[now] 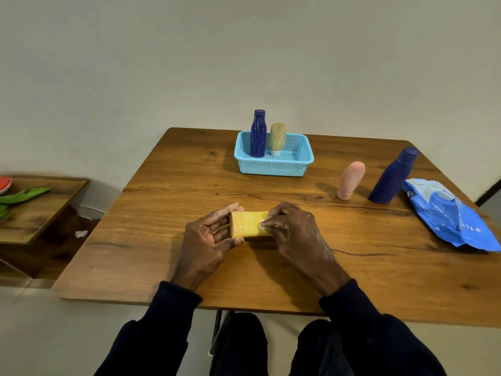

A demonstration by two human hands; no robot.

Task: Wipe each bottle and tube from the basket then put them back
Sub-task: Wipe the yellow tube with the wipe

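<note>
From the head camera, the one view there is, the left hand (pixel 208 237) grips the left end of a yellow item (pixel 249 225) lying on the table (pixel 162 213) just in front of the person, thumb on the near side and fingers curled round the far side; the right hand (pixel 292 226) has its fingers curled tight, pinching a small white wipe (pixel 262 225) against the item's right end; whether that item is a tube or a flat pack I cannot tell; so the step in hand looks to be the wiping of this one piece. Further back stands the blue basket (pixel 271 168), with a dark blue bottle (pixel 258 134) and a cream tube (pixel 277 138) upright inside it, touching or nearly so; well to the right, outside the basket, a pink tube (pixel 351 180) stands cap-down beside a second dark blue bottle (pixel 393 176), which is just beside a blue wipes pack (pixel 450 213). I judge the task roughly midway; three pieces are out and must still go back; whether the two in the basket are already wiped or yet untouched, nothing here shows; likewise for the two standing on the right.
</note>
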